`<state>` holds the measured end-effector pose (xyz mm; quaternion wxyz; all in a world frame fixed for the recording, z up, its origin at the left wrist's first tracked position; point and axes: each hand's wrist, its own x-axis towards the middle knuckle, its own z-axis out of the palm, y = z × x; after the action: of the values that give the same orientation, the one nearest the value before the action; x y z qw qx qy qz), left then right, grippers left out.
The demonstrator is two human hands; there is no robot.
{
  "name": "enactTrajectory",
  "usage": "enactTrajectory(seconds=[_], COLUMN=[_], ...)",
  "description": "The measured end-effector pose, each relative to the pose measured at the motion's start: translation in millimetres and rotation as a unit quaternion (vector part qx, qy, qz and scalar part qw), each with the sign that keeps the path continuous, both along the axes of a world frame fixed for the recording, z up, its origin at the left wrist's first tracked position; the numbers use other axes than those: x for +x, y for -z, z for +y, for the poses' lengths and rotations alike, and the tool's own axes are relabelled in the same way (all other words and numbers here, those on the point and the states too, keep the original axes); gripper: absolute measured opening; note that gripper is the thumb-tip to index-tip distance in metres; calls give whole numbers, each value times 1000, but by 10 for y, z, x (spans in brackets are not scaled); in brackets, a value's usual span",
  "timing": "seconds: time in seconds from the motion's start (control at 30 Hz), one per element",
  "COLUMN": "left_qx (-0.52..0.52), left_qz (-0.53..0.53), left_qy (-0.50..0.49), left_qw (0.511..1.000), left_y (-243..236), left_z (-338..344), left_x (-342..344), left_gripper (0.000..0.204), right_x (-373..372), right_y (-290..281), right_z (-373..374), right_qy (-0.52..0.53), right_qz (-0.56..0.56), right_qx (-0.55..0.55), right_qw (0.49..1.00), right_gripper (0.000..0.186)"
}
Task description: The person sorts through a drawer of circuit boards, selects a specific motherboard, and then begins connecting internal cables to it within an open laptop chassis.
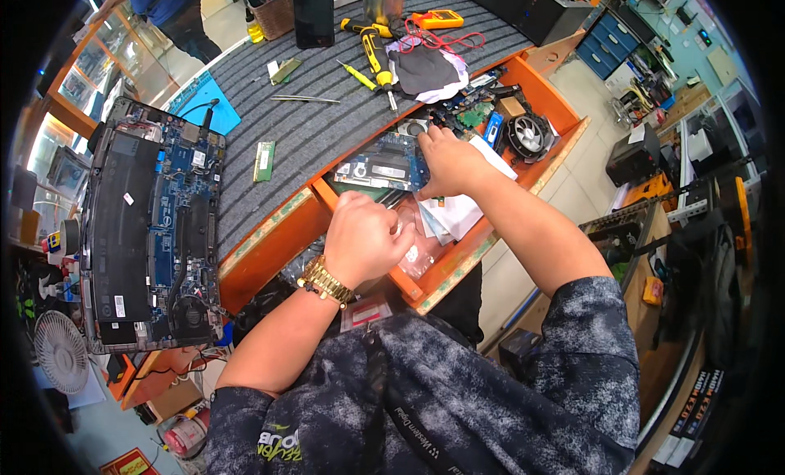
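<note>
A blue laptop circuit board (379,165) is tilted over the orange drawer (536,185) that stands pulled out before me. My right hand (454,160) grips its right end, thumb toward me and fingers over the far side. Just below the board's near edge is my left hand (368,239), its fingers curled in; whatever it may hold is hidden. A gold watch (325,284) circles that wrist. Inside the drawer, right of my right hand, lie a round cooling fan (527,138), a blue tool-like object (492,128), white paper and several circuit boards.
An opened laptop (131,230) with bare internals stands at the left. On the grey striped mat (245,99) lie a green memory module (263,161), a yellow-black screwdriver (376,56), a dark cloth (429,73) and a yellow multimeter (437,19). Another person (176,17) is at the upper left.
</note>
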<state>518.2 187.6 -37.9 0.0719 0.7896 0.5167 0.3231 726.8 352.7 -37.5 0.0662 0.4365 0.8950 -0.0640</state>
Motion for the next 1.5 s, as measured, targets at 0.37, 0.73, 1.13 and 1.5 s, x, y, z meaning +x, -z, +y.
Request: enactTrajectory(seconds=[0.37,0.73,1.13,1.5], left_qx=[-8,-15,-32,-32], left_qz=[-1,6,19,24], left_qy=[10,3,-2,5], left_qw=[1000,1000,999,999], left_y=[51,49,5,-8], left_z=[7,38,73,100], left_x=[-18,-13,7,49], left_gripper=[31,28,25,21], right_x=[904,1515,1573,1594], right_y=[-348,-243,-42,164], right_z=[313,1221,1807,1920], right_qy=[12,172,213,202], right_qz=[139,124,80,158], right_qx=[50,78,59,119], right_qw=[989,974,972,959], right_gripper=[109,114,115,108])
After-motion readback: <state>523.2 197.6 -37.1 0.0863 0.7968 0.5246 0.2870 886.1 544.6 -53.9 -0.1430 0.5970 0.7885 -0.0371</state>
